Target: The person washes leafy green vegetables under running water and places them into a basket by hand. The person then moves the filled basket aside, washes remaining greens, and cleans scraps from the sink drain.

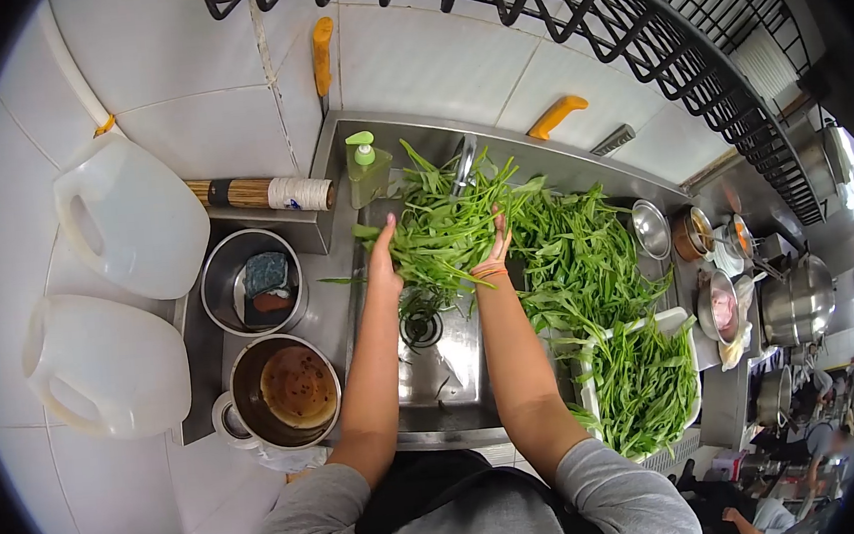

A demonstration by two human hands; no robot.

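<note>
Over the metal sink (455, 365), my left hand (383, 255) and my right hand (497, 251) face each other with a big bundle of leafy greens (439, 231) held between them. The greens have long stems and narrow leaves, like water spinach. Most of my fingers are buried among the leaves; the thumbs show. An orange band circles my right wrist. Behind the bundle a faucet (463, 164) is partly covered by stems. Below it, the drain (420, 328) shows with a few loose bits of green around it.
More greens (577, 255) pile up right of the sink, and a white basket (695, 386) is heaped with them. A soap bottle (367, 171), two pots (251, 281) and two plastic jugs (104, 363) stand left. A wire rack (619, 26) hangs overhead. Other people are at far right.
</note>
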